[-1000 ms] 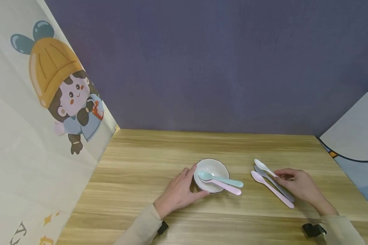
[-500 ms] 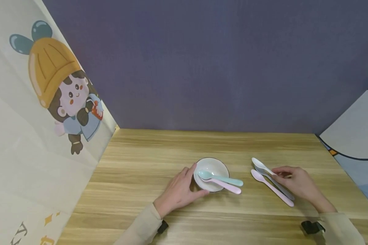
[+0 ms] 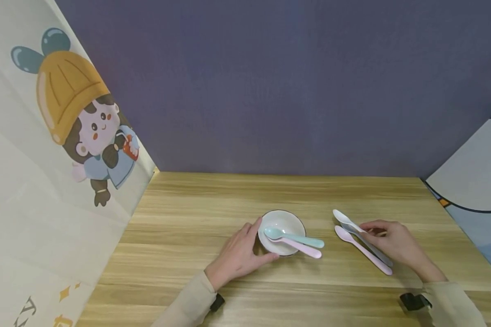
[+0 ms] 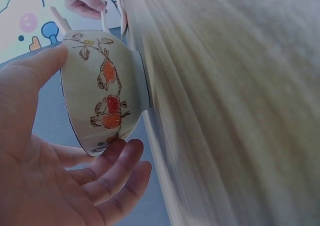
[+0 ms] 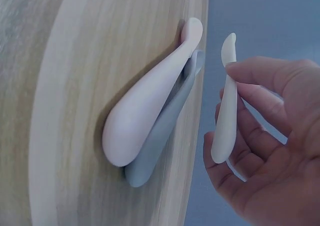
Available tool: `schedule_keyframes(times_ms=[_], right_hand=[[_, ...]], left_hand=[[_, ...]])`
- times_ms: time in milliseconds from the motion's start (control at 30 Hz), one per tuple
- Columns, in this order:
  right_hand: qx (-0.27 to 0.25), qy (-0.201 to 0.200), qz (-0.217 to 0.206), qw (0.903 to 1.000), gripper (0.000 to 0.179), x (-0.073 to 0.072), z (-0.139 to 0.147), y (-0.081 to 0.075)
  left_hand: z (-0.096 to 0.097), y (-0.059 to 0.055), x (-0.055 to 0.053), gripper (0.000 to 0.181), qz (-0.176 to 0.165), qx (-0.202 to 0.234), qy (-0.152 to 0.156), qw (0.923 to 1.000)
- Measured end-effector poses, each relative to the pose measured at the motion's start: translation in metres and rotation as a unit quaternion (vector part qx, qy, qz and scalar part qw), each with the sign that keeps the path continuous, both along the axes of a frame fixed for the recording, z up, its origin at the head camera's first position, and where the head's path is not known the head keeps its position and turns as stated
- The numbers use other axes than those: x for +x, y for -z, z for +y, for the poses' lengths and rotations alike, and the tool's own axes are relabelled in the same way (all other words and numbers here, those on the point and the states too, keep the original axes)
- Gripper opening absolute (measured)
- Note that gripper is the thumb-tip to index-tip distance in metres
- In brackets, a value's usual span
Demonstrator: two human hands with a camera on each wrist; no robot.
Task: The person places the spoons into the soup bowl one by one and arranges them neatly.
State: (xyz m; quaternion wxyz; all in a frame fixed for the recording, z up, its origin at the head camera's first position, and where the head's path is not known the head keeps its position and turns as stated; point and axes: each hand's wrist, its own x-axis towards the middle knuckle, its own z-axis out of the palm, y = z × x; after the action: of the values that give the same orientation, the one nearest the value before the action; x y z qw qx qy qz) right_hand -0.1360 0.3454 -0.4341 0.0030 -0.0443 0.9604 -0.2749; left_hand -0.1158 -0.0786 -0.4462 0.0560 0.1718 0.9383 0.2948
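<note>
My left hand (image 3: 238, 255) holds the side of a small white bowl (image 3: 288, 219), thumb at the rim and fingers against its outside. Orange fruit and brown leaves decorate the bowl's outer wall in the left wrist view. A mint spoon (image 3: 300, 239) and a pink spoon (image 3: 307, 250) lean in the bowl, their handles sticking out over the right rim. Between thumb and fingers, my right hand (image 3: 398, 244) pinches a white spoon (image 5: 228, 113), raised off the table. Below and beside it, a grey spoon (image 5: 162, 136) and another pink spoon (image 5: 145, 104) lie side by side.
The wood-grain table (image 3: 188, 213) runs back to a dark blue-purple panel (image 3: 278, 91). A light wall with a cartoon figure (image 3: 98, 131) borders the left, and a printed panel (image 3: 470, 181) borders the right. Black straps show at both wrists.
My right hand has moved slightly left and away from me with the white spoon, which now overlaps more of the grey spoon's bowl. The left hand and the bowl stay in place.
</note>
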Motion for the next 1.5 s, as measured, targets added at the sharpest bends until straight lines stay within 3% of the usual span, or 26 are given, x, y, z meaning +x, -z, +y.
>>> schedule_keyframes(times_ms=[500,1500], right_hand=[[-0.027,-0.027,-0.004,0.9993,0.024,-0.028,0.001,0.000],[-0.031,-0.057,0.019,0.9977,0.019,-0.025,-0.017,-0.007]], left_hand=[[0.008,0.001,-0.013,0.111,0.007,0.002,-0.018,0.9998],[0.007,0.001,-0.012,0.110,0.008,0.008,-0.017,0.9998]])
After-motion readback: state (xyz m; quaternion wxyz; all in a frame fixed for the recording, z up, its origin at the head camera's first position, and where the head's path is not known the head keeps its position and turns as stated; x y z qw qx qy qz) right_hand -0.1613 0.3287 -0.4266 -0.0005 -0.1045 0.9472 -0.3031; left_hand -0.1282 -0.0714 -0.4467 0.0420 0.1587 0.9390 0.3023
